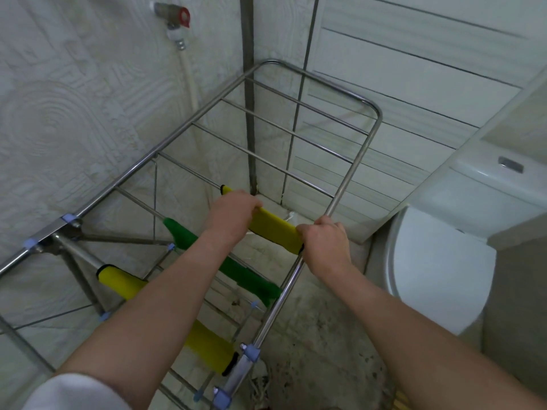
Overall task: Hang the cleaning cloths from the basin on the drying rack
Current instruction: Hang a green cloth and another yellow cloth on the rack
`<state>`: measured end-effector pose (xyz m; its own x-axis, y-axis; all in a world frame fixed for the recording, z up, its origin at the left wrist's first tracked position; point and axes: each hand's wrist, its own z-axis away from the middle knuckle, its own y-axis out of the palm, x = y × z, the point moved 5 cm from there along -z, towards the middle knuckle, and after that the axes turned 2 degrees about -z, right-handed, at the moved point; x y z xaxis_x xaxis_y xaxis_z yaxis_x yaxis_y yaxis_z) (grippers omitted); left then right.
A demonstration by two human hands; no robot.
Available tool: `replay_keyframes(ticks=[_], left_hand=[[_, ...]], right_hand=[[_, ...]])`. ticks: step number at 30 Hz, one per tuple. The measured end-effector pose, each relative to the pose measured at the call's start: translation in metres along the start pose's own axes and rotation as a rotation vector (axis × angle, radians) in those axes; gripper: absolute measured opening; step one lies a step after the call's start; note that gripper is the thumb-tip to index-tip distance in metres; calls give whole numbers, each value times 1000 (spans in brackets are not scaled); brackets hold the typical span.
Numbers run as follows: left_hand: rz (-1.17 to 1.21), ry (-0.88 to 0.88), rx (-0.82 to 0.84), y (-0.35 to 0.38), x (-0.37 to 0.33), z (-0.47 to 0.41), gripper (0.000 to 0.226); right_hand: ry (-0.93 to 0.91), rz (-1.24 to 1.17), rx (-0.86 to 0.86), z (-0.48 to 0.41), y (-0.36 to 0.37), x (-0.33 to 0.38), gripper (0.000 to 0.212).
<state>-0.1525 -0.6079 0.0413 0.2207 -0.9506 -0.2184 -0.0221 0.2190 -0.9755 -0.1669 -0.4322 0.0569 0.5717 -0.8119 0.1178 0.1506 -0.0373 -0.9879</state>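
A steel drying rack fills the middle of the view. A yellow cloth hangs over one of its rails. My left hand grips that cloth near its left part, and my right hand grips its right end by the rack's side bar. A green cloth hangs on the rail nearer to me, partly hidden by my left forearm. Nearer still, another yellow cloth lies over a rail, and its right end shows past my arm. The basin is out of view.
A white toilet stands close to the right of the rack. A textured wall with a red-handled tap is at the left. A dark pipe runs down the corner behind the rack. The floor below is stained.
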Motion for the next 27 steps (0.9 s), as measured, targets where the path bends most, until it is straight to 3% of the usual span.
replay_keyframes(ticks=[13, 17, 20, 27], left_hand=[[-60, -56, 124, -12, -18, 1, 26], [157, -46, -12, -19, -27, 15, 33], [285, -9, -106, -31, -52, 28, 26], [445, 154, -14, -25, -148, 63, 22]], right_hand=[[43, -102, 9, 2, 6, -3, 30], [18, -400, -25, 19, 4, -10, 45], [100, -571, -67, 39, -7, -32, 41], [290, -657, -116, 110, -39, -110, 22]])
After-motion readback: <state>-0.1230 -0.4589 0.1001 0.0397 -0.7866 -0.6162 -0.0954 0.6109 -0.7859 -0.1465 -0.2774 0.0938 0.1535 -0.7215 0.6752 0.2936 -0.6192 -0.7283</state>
